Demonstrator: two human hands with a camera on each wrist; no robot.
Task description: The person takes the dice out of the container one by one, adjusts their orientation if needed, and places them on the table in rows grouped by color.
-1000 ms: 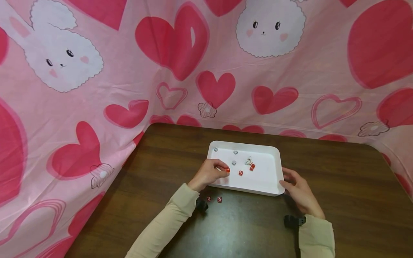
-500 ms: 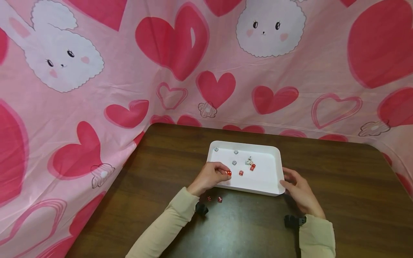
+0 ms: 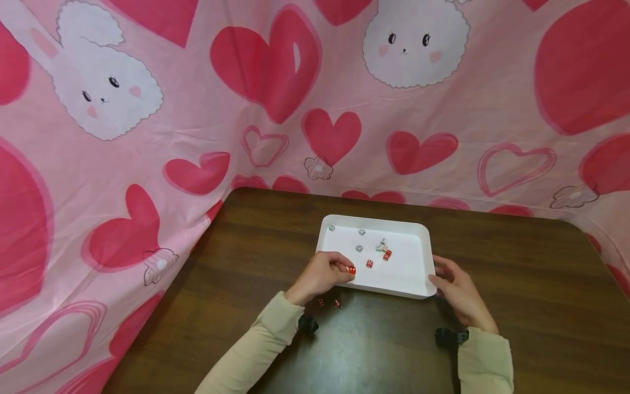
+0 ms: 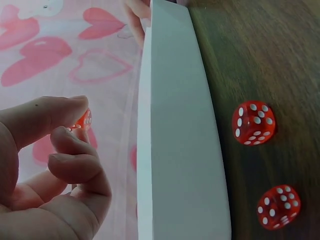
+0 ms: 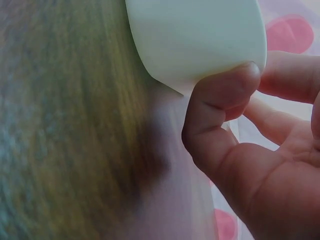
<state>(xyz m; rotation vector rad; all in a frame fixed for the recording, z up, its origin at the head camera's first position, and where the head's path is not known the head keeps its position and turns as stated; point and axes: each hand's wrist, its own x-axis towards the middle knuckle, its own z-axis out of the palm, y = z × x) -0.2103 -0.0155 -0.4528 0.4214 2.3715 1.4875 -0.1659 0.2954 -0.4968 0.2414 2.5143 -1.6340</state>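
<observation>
My left hand (image 3: 320, 274) pinches a red die (image 3: 351, 270) between thumb and fingertips, over the front left of the white tray (image 3: 422, 241). In the left wrist view the held die (image 4: 86, 120) is partly hidden by the fingers. At the tray's right front corner my right hand (image 3: 460, 293) holds the wall, its thumb against the outside. A single red die (image 3: 369, 264) lies on the tray floor. Farther right, red dice (image 3: 387, 255) sit against whitish dice (image 3: 381, 248). Other clear or whitish dice, one (image 3: 359, 248) near the middle, lie toward the back and left.
Two red dice (image 4: 254, 122) rest on the dark wooden table (image 3: 521, 273), just outside the tray's front wall and near my left wrist. A pink cloth (image 3: 275, 148) with hearts and rabbits hangs behind and to the left of the table.
My left hand, with the red die pinched in it, has moved slightly toward me and to the right. The right hand stays at the tray's corner. The other dice have not moved.
</observation>
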